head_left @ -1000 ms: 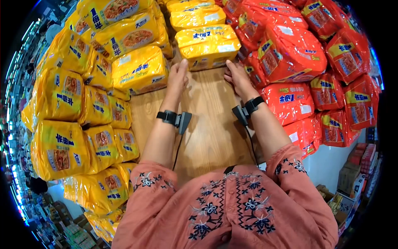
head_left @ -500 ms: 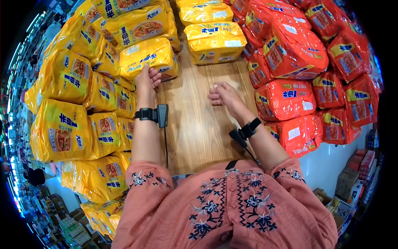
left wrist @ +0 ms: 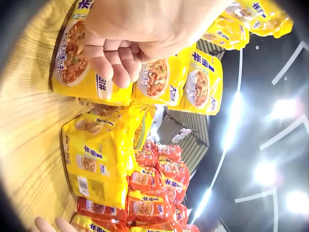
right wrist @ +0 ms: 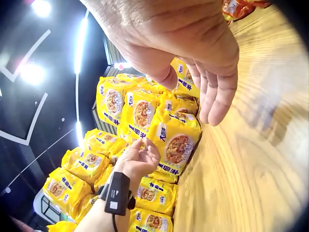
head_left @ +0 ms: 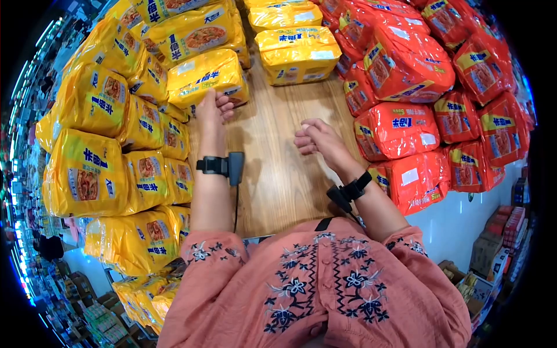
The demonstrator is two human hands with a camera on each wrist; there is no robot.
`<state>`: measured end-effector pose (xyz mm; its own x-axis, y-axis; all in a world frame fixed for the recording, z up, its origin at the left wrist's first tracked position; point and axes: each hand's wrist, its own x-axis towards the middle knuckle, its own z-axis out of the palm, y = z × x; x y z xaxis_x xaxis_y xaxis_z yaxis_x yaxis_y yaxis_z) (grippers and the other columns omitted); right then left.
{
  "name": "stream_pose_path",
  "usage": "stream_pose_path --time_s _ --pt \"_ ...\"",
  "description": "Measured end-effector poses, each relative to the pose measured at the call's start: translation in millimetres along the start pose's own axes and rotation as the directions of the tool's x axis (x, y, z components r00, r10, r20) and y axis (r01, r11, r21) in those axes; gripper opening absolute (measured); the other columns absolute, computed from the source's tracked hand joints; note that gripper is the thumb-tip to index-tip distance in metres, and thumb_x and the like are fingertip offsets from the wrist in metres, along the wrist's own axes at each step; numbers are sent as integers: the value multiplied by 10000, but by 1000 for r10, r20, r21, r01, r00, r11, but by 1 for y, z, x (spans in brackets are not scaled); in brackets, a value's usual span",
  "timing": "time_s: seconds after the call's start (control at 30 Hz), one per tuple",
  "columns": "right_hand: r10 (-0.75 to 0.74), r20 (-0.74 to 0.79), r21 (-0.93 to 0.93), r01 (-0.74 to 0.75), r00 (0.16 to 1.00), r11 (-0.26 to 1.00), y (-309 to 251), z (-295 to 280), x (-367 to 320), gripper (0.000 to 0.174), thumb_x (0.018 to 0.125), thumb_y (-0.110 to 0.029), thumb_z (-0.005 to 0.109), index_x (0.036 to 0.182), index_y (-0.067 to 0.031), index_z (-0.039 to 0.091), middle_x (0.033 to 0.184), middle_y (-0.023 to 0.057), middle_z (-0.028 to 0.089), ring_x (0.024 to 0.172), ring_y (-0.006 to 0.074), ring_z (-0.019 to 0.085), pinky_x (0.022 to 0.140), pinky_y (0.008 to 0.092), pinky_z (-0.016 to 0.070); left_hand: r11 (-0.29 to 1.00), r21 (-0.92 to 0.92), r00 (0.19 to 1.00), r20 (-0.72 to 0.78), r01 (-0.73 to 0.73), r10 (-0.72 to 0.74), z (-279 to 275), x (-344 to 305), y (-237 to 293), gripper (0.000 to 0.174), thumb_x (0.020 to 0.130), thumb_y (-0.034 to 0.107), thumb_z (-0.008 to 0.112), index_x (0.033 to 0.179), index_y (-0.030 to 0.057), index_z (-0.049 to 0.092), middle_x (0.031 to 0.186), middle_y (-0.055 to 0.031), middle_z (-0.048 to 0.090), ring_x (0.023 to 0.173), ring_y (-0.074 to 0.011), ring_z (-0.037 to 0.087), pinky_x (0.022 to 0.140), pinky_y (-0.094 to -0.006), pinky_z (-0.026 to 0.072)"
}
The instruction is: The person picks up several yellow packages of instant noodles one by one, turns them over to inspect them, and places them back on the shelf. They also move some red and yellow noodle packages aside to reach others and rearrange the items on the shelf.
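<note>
In the head view my left hand (head_left: 213, 108) is at the near side of a yellow instant noodle pack (head_left: 203, 80) on the left of the table. Its fingers hang loosely curled with nothing in them; in the left wrist view they overlap the pack's printed front. My right hand (head_left: 322, 142) hovers over the wooden table (head_left: 272, 191), relaxed and holding nothing. The right wrist view shows its fingers (right wrist: 219, 99) bent downward and the thumb apart from them. Beyond both hands, another yellow noodle pack (head_left: 299, 55) sits at the back middle.
Yellow noodle packs (head_left: 87, 174) are stacked along the left side, and red noodle packs (head_left: 406, 130) are piled along the right. More yellow packs (head_left: 284, 16) line up behind the middle one. Cartons (head_left: 487, 249) stand on the floor at the lower right.
Both hands have left the front of the back middle yellow pack. My left hand has moved left to the nearer yellow pack; the right has drawn back toward my body.
</note>
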<state>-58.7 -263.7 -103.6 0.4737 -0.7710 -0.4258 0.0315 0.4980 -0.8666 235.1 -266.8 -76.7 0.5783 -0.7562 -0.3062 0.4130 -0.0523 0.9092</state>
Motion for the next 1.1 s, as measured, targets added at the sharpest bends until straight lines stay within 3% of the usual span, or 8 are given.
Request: stream_pose_path --time_s 0.23,0.47,0.67,0.8,0.93,1.0,1.03,1.1 --pt "54 40 -47 -52 998 998 8 -5 -14 415 990 -296 521 1299 -27 455 1119 134 622 907 197 658 718 315 545 1000 11 997 -73 -8 8 -24 47 2 216 949 269 607 844 81 592 710 -19 610 598 -136 607 506 -253 497" --pt "21 -26 -43 -22 999 999 15 -15 -14 450 966 -307 551 1291 -5 475 1110 124 636 914 184 656 711 302 528 998 -61 998 -64 21 -25 -8 -14 -16 143 942 197 590 858 82 607 686 -10 592 586 -129 580 543 -268 491" --pt "-92 -121 -101 79 988 992 10 -15 -16 309 1021 -270 529 1216 -32 550 1074 35 631 972 123 612 792 280 514 987 -66 983 120 150 -141 -2 -125 -44 205 983 278 602 908 89 626 697 13 609 609 -112 598 559 -261 499" --pt "-126 -103 -112 115 987 987 9 -18 -21 330 1031 -342 510 1172 -51 576 1032 16 607 959 99 567 803 259 482 912 256 825 398 319 -400 -10 -180 -15 313 1018 355 547 930 64 626 742 -30 655 611 -120 635 533 -242 505" --pt "-125 -88 -117 115 988 986 11 -18 -25 368 1025 -412 516 1134 -68 587 966 -5 584 889 81 538 783 246 464 970 245 966 254 -15 -49 -48 -184 5 328 1032 351 515 985 45 623 755 -33 655 613 -118 635 534 -238 506" --pt "-138 -65 -137 128 988 982 7 -16 -30 392 1025 -422 514 1172 -66 587 989 1 595 906 89 549 794 253 471 956 219 981 39 -194 191 -68 -163 3 304 1024 348 530 1014 56 612 808 -32 657 675 -110 639 561 -235 501" --pt "-145 -62 -147 135 987 980 6 -13 -31 403 1026 -423 513 1192 -63 583 1009 6 601 920 95 554 803 260 473 911 324 964 8 -255 267 -86 -149 -3 337 1016 361 547 1115 44 601 978 -63 660 867 -134 653 700 -262 519" --pt "-163 -60 -168 151 985 974 0 -7 -32 427 1027 -426 511 1233 -58 577 1051 16 615 949 106 565 820 274 479 897 383 971 -1 -219 237 -83 -137 -4 386 1012 377 552 1190 36 580 1081 -75 636 996 -157 626 800 -290 505"
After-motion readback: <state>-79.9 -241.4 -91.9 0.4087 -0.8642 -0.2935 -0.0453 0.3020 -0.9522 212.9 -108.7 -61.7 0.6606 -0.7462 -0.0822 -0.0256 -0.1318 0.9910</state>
